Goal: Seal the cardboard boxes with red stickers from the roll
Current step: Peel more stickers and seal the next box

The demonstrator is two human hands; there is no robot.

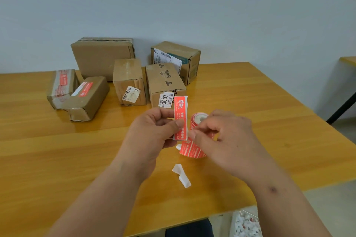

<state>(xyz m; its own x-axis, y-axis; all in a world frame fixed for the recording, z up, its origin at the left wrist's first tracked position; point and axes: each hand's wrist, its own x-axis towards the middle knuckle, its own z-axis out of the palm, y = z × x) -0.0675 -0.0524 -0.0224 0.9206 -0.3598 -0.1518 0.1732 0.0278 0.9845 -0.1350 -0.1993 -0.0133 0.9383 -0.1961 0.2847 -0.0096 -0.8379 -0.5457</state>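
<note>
Single view, head-worn, wide-angle. Looks forward and down from above the near edge of the yellow-orange wooden table, facing a plain pale grey wall behind the far edge. Both forearms enter from the bottom corners; the left hand and right hand sit close to the lens, low of centre. The cluster of brown cardboard boxes lies farther off, against the wall, upper left of centre. Table edges bow outward at the sides. Floor shows at lower right. No second view to overlap.
</note>
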